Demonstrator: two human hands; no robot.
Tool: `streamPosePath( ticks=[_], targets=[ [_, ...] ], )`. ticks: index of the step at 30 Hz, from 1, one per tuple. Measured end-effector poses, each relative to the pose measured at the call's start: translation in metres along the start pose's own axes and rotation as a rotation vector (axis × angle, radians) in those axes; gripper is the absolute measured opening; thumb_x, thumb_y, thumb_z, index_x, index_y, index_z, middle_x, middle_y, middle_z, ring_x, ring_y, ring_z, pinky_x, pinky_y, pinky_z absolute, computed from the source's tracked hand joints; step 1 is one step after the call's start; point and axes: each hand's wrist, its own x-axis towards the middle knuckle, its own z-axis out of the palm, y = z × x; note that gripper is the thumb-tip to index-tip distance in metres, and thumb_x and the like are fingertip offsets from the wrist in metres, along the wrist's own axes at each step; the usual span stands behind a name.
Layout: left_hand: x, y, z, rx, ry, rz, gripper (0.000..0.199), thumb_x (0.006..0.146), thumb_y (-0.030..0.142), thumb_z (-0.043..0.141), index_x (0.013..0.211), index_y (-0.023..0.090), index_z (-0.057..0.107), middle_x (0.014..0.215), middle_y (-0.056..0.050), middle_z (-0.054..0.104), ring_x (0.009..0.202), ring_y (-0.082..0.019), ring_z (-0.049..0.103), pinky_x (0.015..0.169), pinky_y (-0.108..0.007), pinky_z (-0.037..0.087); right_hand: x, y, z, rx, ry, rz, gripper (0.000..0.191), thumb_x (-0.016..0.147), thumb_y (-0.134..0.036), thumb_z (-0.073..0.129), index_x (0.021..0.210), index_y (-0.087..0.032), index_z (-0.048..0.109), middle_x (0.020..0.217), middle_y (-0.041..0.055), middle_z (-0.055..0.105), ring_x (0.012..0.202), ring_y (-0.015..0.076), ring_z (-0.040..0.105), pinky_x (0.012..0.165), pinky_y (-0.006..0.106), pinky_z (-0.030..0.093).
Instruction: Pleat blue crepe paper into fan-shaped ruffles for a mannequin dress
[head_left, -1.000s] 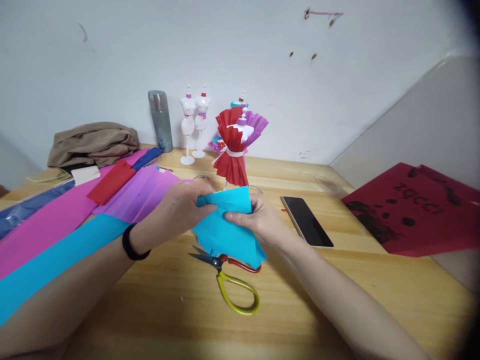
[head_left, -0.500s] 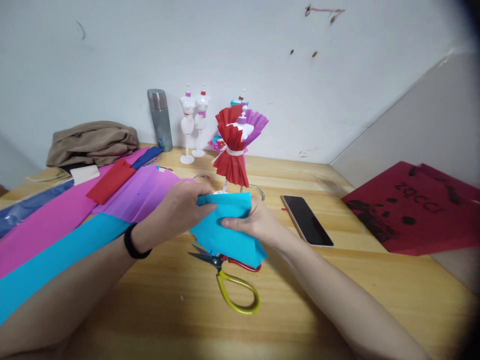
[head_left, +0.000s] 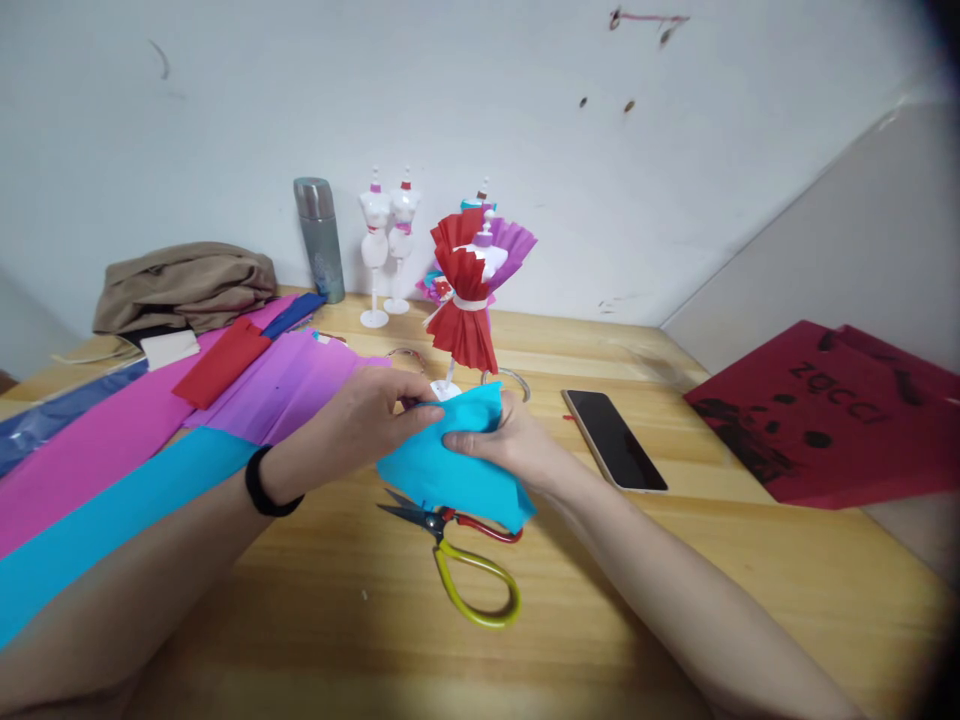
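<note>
A sheet of bright blue crepe paper [head_left: 450, 470] hangs between my two hands above the table. My left hand [head_left: 386, 410] pinches its upper left edge with thumb and fingers. At the upper right corner my right hand [head_left: 502, 440] grips the sheet, thumb across the front and fingers hidden behind. Partly under the paper lie scissors [head_left: 476, 590] with one yellow and one red handle, blades apart. Just beyond my hands stands a small mannequin [head_left: 491, 262] dressed in pleated red and purple paper, a pale band around its waist.
Purple, pink and blue paper strips [head_left: 112, 430] spread over the left side, with a brown cloth [head_left: 187, 285] behind. A thermos [head_left: 321, 240] and white mannequins [head_left: 375, 240] stand near the wall. To the right are a phone [head_left: 615, 440] and a red bag [head_left: 817, 420].
My left fingers have shifted slightly right and the paper's upper left edge has dropped, uncovering more of the mannequin's base. My right hand stays almost still.
</note>
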Motion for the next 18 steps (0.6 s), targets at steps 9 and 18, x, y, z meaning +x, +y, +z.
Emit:
streamPosePath(
  ticks=[9,18],
  targets=[
    [0.0010,-0.0082,0.0044,0.029,-0.054,0.093,0.027,0.085,0.027,0.049,0.060,0.021,0.042,0.059,0.002,0.047,0.060,-0.013,0.043,0.055,-0.027,0.036,-0.0027,0.0030,-0.0025,0.015,-0.059,0.023,0.017,0.062,-0.029,0.078,0.076,-0.020,0.073,0.073,-0.0005,0.071,0.072,0.0199,0.066,0.070,0.035,0.054],
    [-0.0004,-0.0021,-0.0018,0.120,-0.152,0.155,0.024,0.086,0.024,0.047,0.062,0.021,0.047,0.060,0.001,0.052,0.058,-0.013,0.045,0.056,-0.028,0.034,-0.0036,0.0004,0.0013,0.079,-0.085,0.035,0.015,0.061,-0.026,0.078,0.074,-0.021,0.074,0.073,-0.0019,0.072,0.068,0.0172,0.066,0.068,0.032,0.054]
  ],
)
